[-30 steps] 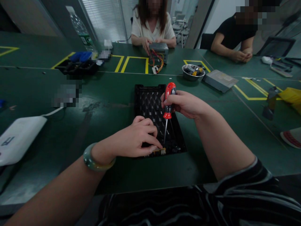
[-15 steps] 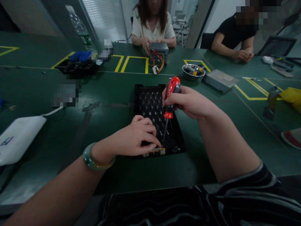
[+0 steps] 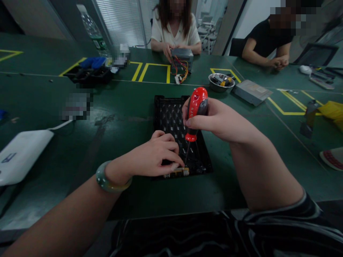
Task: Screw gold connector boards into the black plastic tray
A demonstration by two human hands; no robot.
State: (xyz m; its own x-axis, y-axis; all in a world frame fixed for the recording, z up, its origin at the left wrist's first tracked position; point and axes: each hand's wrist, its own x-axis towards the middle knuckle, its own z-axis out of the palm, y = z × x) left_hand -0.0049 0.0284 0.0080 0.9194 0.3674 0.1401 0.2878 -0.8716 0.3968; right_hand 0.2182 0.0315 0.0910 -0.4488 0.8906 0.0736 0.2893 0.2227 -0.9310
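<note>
A black perforated panel (image 3: 171,116) lies flat on the green table in front of me. My right hand (image 3: 214,119) grips a red-and-black screwdriver (image 3: 195,109), held upright with its tip down near the panel's near edge. My left hand (image 3: 152,157), with a green bangle on the wrist, presses down on the panel's near part, fingertips beside a small connector strip (image 3: 179,172) and right next to the screwdriver tip.
A white device (image 3: 21,155) with a cable lies at the left. Farther back stand a black parts tray (image 3: 89,75), a water bottle (image 3: 92,30), a metal bowl (image 3: 221,82) and a grey drive (image 3: 252,91). Two other people sit across the table; one handles a wired box (image 3: 181,57).
My right hand has tilted the screwdriver handle to the right and then toward me, so it looks larger; the tip stays by the connector. My left hand has not moved.
</note>
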